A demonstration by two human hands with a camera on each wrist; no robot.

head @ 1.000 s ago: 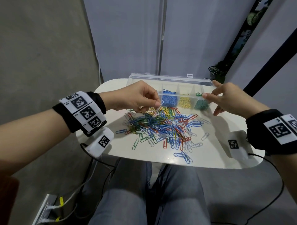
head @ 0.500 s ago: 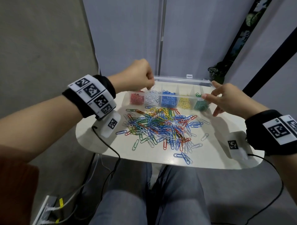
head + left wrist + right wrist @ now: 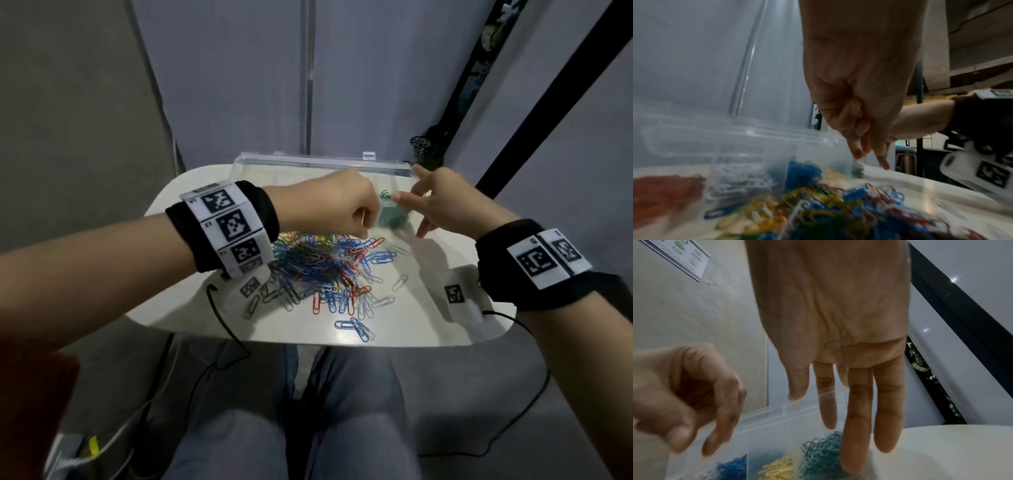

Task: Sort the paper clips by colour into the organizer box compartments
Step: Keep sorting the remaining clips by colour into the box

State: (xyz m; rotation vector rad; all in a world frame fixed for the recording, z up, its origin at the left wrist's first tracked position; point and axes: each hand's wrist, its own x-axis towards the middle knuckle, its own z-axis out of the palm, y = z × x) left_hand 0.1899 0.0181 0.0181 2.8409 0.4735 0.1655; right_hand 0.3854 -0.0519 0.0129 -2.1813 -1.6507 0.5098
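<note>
A clear organizer box (image 3: 322, 163) with its lid up stands at the table's far edge. My left hand (image 3: 342, 209) hovers over its middle with the fingers curled, hiding most compartments; no clip shows in it in the left wrist view (image 3: 863, 123). My right hand (image 3: 445, 202) rests straight fingers (image 3: 856, 418) on the box's right end, at the green clips (image 3: 392, 217) (image 3: 818, 456). Yellow clips (image 3: 777, 467) and blue clips (image 3: 733, 467) lie in compartments to their left, then white (image 3: 735, 181) and red (image 3: 663, 194). A mixed pile of clips (image 3: 325, 270) lies in front of the box.
The small white table (image 3: 428, 329) has rounded corners, and loose blue clips (image 3: 356, 327) lie near its front edge. Cables hang from both wrist units below the table. My knees are under the front edge. Grey panels stand behind the box.
My left hand lifted a white clip from the pile to the white compartment, then swung right across the box toward my right hand; no clip shows in it now. The right hand stayed put.
</note>
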